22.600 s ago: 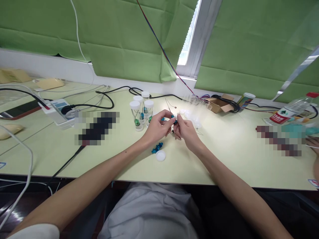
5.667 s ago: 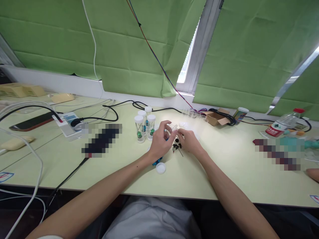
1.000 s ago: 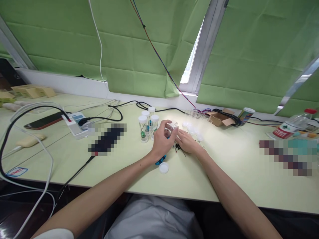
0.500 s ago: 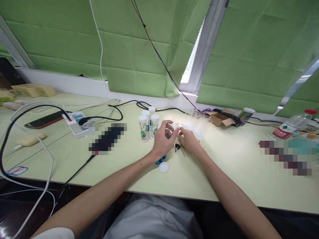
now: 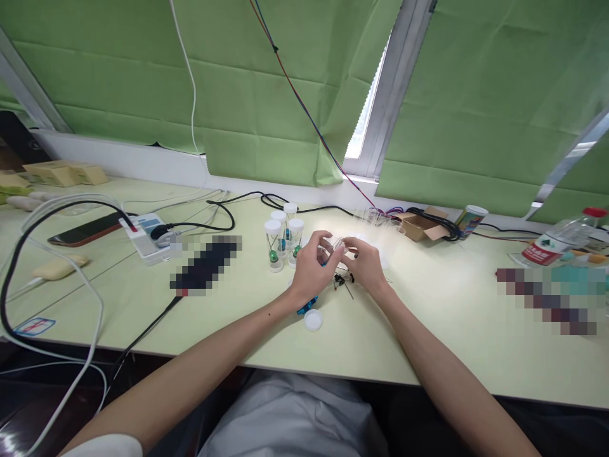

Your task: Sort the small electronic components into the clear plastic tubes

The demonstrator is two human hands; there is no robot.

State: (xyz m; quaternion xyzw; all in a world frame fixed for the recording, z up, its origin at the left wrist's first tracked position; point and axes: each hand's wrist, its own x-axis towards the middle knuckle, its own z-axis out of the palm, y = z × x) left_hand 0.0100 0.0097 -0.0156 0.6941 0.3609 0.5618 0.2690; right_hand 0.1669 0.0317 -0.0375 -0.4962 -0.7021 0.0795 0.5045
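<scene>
My left hand (image 5: 311,266) holds a small clear vial (image 5: 333,244) tilted toward the right, above the pale green table (image 5: 428,317). My right hand (image 5: 365,263) pinches a small part at the vial's mouth; the part is too small to make out. Small dark wire-legged parts (image 5: 342,279) lie on the table just under both hands. A blue part (image 5: 307,306) and a white cap (image 5: 313,320) lie near my left wrist. Three capped vials (image 5: 280,244) holding green and blue parts stand left of my hands.
Several empty clear vials (image 5: 375,219) and a small cardboard box (image 5: 419,225) sit behind my hands. A power strip (image 5: 145,235), black cables (image 5: 209,219) and a phone (image 5: 83,230) lie at the left. A water bottle (image 5: 554,241) lies at the far right. Green blinds cover the window.
My right hand rose from the parts on the table and came up to the mouth of the vial in my left hand.
</scene>
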